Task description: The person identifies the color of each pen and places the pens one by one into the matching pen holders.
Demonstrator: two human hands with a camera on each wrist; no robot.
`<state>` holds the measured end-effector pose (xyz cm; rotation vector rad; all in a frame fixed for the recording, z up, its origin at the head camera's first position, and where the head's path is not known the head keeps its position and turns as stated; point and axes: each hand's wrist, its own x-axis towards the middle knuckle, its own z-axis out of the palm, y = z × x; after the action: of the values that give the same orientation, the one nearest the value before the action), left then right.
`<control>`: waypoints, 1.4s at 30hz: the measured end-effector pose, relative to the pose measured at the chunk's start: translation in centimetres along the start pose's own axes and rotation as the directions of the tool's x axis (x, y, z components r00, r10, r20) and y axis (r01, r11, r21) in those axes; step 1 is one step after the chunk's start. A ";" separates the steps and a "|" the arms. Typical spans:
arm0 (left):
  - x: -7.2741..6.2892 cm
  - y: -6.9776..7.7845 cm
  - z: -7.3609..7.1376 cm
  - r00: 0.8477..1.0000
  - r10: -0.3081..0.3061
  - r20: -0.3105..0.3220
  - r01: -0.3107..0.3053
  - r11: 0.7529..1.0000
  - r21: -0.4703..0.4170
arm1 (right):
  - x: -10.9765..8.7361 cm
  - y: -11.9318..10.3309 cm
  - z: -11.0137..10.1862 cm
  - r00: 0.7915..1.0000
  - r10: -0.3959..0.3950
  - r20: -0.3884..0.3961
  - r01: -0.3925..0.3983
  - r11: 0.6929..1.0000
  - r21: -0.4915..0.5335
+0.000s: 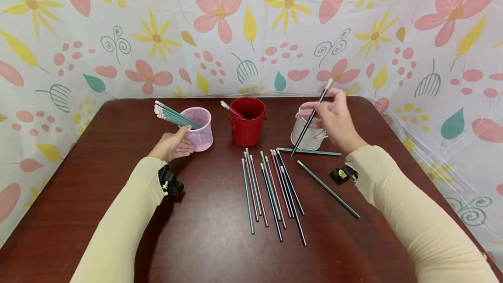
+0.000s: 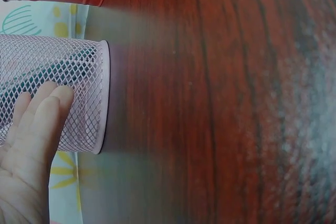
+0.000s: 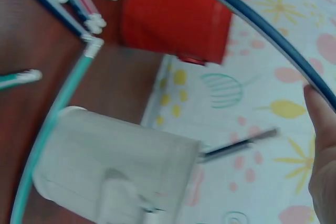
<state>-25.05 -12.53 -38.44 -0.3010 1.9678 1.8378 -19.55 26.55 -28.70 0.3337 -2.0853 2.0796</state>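
My right hand (image 1: 334,119) pinches a dark blue pencil (image 1: 312,119), its white-eraser end up and its lower end in front of the white bucket (image 3: 121,161). Another dark pencil (image 3: 231,149) sticks out of that bucket. On the left, my left hand (image 1: 173,144) touches the pink mesh cup (image 1: 203,136), thumb up at the rim. In the left wrist view its fingers (image 2: 50,116) lie fairly straight along the mesh. Several green pencils (image 1: 173,115) lean out of this cup, eraser ends up and toward the left.
Between the cup and white bucket stands a red bucket (image 1: 246,128) with a pink-red pencil (image 1: 232,109) in it. Several green, red and blue pencils (image 1: 271,191) lie on the brown table (image 1: 204,230). One green pencil (image 1: 314,152) lies before the white bucket, another (image 1: 330,190) farther right.
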 end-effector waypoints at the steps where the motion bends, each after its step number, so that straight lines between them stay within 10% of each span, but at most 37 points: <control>1: 0.0 0.0 0.0 1.000 0.001 0.001 -0.001 1.000 -0.002 | 0.3 -0.4 0.0 0.999 -0.030 -0.041 0.031 0.999 0.036; 5: 0.1 0.0 0.0 1.000 -0.002 -0.003 0.002 1.000 -0.001 | 1.4 -2.0 -0.1 0.965 -0.124 -0.230 0.167 0.970 0.177; 11: -0.1 0.1 0.0 1.000 -0.012 0.001 0.012 1.000 0.006 | 2.5 -3.8 -1.2 0.852 -0.222 -0.473 0.334 0.928 0.167; 21: -0.1 0.2 0.2 1.000 -0.011 0.002 0.011 1.000 0.007 | 3.4 -3.7 -3.0 0.743 -0.300 -0.599 0.422 0.904 0.070; 31: 0.1 -0.1 0.1 1.000 -0.009 -0.017 0.009 1.000 0.013 | 3.2 0.9 -3.0 0.754 -0.486 -0.442 0.476 0.868 -0.144; 38: 0.1 -0.2 0.1 1.000 0.006 -0.009 -0.006 1.000 0.021 | 1.5 4.6 -2.7 0.855 -0.404 -0.325 0.308 0.900 -0.308; 42: 0.1 -0.1 0.0 1.000 0.000 -0.016 0.000 1.000 0.012 | 1.0 6.1 -2.7 0.866 -0.424 -0.265 0.273 0.845 -0.461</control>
<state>-25.13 -12.52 -38.58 -0.3125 1.9889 1.8285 -22.30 29.16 -34.20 0.2319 -1.9816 1.3300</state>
